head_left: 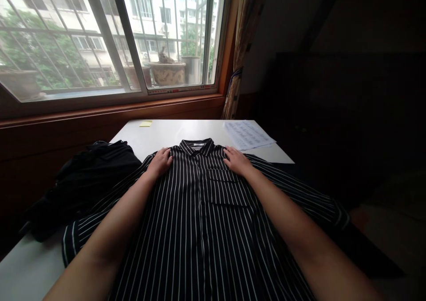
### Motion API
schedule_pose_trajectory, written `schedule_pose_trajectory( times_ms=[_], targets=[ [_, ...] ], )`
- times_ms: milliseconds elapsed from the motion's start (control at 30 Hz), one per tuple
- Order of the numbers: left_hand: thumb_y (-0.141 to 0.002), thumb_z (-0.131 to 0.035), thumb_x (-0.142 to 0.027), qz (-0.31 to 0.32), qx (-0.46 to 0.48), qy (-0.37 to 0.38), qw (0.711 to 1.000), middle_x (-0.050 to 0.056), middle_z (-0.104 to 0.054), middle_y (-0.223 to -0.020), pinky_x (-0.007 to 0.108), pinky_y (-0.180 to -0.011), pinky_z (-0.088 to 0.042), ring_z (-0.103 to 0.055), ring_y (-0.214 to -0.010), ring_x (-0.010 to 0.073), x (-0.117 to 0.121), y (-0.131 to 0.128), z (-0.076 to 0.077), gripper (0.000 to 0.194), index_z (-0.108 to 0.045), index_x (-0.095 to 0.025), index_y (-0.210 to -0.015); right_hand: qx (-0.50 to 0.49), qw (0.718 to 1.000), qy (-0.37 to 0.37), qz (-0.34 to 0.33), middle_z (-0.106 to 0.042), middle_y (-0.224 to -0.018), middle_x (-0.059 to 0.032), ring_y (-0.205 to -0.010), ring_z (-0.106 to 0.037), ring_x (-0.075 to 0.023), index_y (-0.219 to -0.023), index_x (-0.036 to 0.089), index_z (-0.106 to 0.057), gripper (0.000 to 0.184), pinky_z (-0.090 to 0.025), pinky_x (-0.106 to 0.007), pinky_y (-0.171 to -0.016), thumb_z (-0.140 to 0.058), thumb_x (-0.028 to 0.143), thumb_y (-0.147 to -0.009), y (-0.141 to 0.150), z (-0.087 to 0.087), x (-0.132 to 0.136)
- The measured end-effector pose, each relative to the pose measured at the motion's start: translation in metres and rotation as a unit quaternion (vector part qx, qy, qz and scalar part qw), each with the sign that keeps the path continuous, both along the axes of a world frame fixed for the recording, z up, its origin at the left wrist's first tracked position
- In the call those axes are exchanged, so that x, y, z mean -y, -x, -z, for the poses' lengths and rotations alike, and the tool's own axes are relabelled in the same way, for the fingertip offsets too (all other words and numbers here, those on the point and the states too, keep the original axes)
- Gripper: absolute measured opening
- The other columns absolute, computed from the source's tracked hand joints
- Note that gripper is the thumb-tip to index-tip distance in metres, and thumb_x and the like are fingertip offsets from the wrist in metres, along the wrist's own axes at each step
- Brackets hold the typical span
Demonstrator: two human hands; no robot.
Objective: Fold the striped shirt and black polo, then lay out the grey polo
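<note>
A black shirt with thin white stripes lies front up and buttoned on a white table, its collar pointing away from me. My left hand rests flat on the shirt's left shoulder beside the collar, fingers stretched out. My right hand lies flat on the other shoulder, just above the chest pocket, fingers also extended. Neither hand grips the cloth. Both short sleeves spread out to the sides.
A heap of black clothing sits on the table's left part. A printed paper sheet lies at the far right corner and a yellow sticky note at the far edge. A barred window and wooden sill stand behind.
</note>
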State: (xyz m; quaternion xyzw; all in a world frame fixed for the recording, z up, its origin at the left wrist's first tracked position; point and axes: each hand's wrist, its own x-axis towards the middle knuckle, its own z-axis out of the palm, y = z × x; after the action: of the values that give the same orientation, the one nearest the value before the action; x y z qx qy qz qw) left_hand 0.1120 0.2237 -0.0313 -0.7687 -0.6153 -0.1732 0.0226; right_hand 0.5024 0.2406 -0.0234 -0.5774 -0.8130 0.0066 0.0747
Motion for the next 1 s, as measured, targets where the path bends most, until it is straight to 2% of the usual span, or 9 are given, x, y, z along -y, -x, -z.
schedule_pose_trajectory(
  times_ms=[133, 267, 367, 433, 533, 633, 733, 867, 1000],
  targets=[
    [-0.100, -0.039, -0.034, 0.060, 0.009, -0.032, 0.998, 0.010, -0.047, -0.154, 0.045, -0.125, -0.027, -0.032, -0.149, 0.0250, 0.049, -0.011, -0.015, 0.047, -0.052, -0.017, -0.141, -0.046, 0.995, -0.084, 0.003, -0.045, -0.155, -0.0100, -0.141, -0.037, -0.0308, -0.148, 0.018, -0.048, 0.053, -0.027, -0.046, -0.120, -0.040, 0.037, -0.098, -0.038, -0.014, 0.054],
    [-0.101, -0.043, -0.038, 0.168, -0.033, -0.003, 0.985, 0.007, -0.048, -0.154, 0.053, -0.126, -0.021, -0.030, -0.151, 0.0268, 0.133, -0.018, -0.027, 0.045, -0.054, -0.023, -0.141, -0.069, 0.993, -0.092, 0.038, -0.060, -0.130, -0.0118, -0.124, -0.052, -0.0321, -0.130, 0.023, -0.062, 0.042, -0.041, -0.046, -0.109, -0.047, 0.041, -0.095, -0.080, -0.020, 0.127],
    [-0.099, -0.047, -0.040, 0.184, -0.045, 0.041, 0.981, 0.004, -0.045, -0.157, 0.057, -0.125, -0.020, -0.029, -0.151, 0.0281, 0.198, -0.009, -0.028, 0.046, -0.053, -0.029, -0.144, -0.131, 0.987, -0.057, 0.071, -0.061, -0.119, -0.0104, -0.113, -0.060, -0.0287, -0.125, 0.025, -0.063, 0.042, -0.047, -0.042, -0.102, -0.052, 0.047, -0.092, -0.100, -0.014, 0.185],
    [-0.098, -0.047, -0.040, 0.161, -0.034, 0.067, 0.984, 0.003, -0.044, -0.158, 0.058, -0.124, -0.021, -0.030, -0.151, 0.0284, 0.235, 0.003, -0.024, 0.047, -0.052, -0.031, -0.145, -0.173, 0.979, 0.000, 0.107, -0.062, -0.115, -0.0095, -0.103, -0.064, -0.0274, -0.128, 0.026, -0.060, 0.048, -0.052, -0.041, -0.092, -0.055, 0.053, -0.089, -0.105, -0.007, 0.219],
    [-0.096, -0.048, -0.044, 0.092, 0.014, 0.095, 0.991, 0.002, -0.045, -0.157, 0.057, -0.122, -0.027, -0.033, -0.149, 0.0299, 0.279, 0.025, -0.014, 0.049, -0.055, -0.032, -0.143, -0.220, 0.964, 0.050, 0.144, -0.064, -0.116, -0.0092, -0.105, -0.066, -0.0289, -0.130, 0.027, -0.056, 0.057, -0.052, -0.042, -0.093, -0.063, 0.056, -0.082, -0.103, 0.000, 0.257],
    [-0.091, -0.052, -0.047, 0.012, 0.071, 0.078, 0.994, 0.003, -0.050, -0.153, 0.058, -0.120, -0.033, -0.040, -0.145, 0.0323, 0.317, 0.042, -0.006, 0.047, -0.061, -0.036, -0.136, -0.267, 0.946, 0.109, 0.146, -0.070, -0.111, -0.0078, -0.108, -0.067, -0.0299, -0.130, 0.029, -0.055, 0.056, -0.051, -0.042, -0.095, -0.065, 0.052, -0.080, -0.100, -0.001, 0.279],
    [-0.086, -0.054, -0.052, -0.057, 0.114, 0.028, 0.991, 0.005, -0.057, -0.145, 0.063, -0.114, -0.039, -0.050, -0.135, 0.0368, 0.352, 0.052, 0.001, 0.047, -0.063, -0.039, -0.131, -0.338, 0.916, 0.150, 0.155, -0.070, -0.093, -0.0039, -0.094, -0.071, -0.0280, -0.126, 0.030, -0.055, 0.049, -0.054, -0.040, -0.086, -0.063, 0.052, -0.082, -0.101, -0.008, 0.290],
    [-0.084, -0.053, -0.056, -0.133, 0.191, 0.011, 0.973, 0.008, -0.061, -0.131, 0.061, -0.101, -0.052, -0.063, -0.115, 0.0367, 0.386, 0.061, 0.007, 0.051, -0.060, -0.037, -0.131, -0.452, 0.866, 0.141, 0.159, -0.056, -0.074, 0.0023, -0.073, -0.065, -0.0216, -0.124, 0.028, -0.051, 0.051, -0.054, -0.035, -0.070, -0.059, 0.058, -0.084, -0.106, -0.014, 0.302],
    [-0.082, -0.058, -0.061, -0.168, 0.280, 0.090, 0.941, 0.007, -0.064, -0.115, 0.051, -0.080, -0.063, -0.070, -0.079, 0.0277, 0.399, 0.065, 0.003, 0.064, -0.053, -0.032, -0.139, -0.474, 0.834, 0.223, 0.175, -0.061, -0.101, -0.0043, -0.087, -0.066, -0.0228, -0.137, 0.030, -0.042, 0.071, -0.056, -0.033, -0.067, -0.066, 0.063, -0.078, -0.108, -0.012, 0.322]
  ],
)
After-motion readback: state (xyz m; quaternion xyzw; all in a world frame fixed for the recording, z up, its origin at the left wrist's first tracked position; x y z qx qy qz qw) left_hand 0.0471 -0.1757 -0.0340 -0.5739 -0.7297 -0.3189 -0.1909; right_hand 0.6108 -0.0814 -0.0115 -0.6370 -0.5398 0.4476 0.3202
